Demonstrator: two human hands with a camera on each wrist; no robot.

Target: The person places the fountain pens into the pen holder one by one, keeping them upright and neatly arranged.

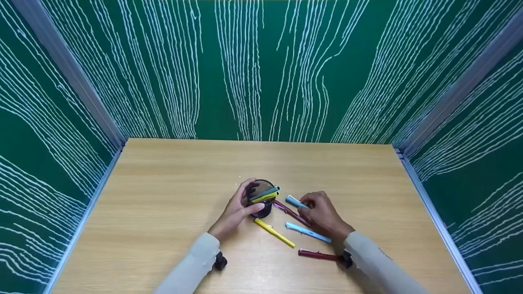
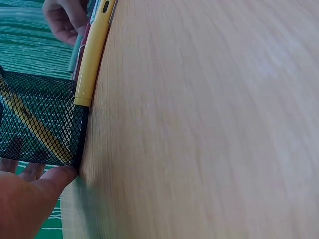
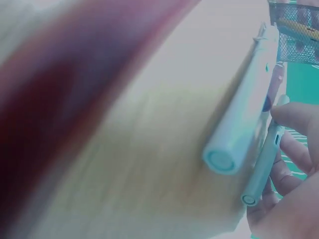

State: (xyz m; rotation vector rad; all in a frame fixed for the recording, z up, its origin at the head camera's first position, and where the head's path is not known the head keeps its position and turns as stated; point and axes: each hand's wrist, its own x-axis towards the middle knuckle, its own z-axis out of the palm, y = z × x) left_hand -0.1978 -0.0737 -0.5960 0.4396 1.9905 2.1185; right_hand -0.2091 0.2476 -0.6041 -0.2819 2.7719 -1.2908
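My left hand grips a black mesh pen cup, its thumb and fingers round the sides. A yellow pen and a teal pen lean inside it, their ends past the rim. To the right of the cup, my right hand pinches a light teal pen between thumb and fingers. I cannot tell whether that pen still touches the table. A dark red pen lies between cup and right hand, partly hidden by the hand. Nearer me lie a yellow pen and a light blue pen.
Another dark red pen lies near my right wrist, one end hidden behind the black wrist camera. The wooden table is bounded by green panels with white wavy lines at the back and both sides.
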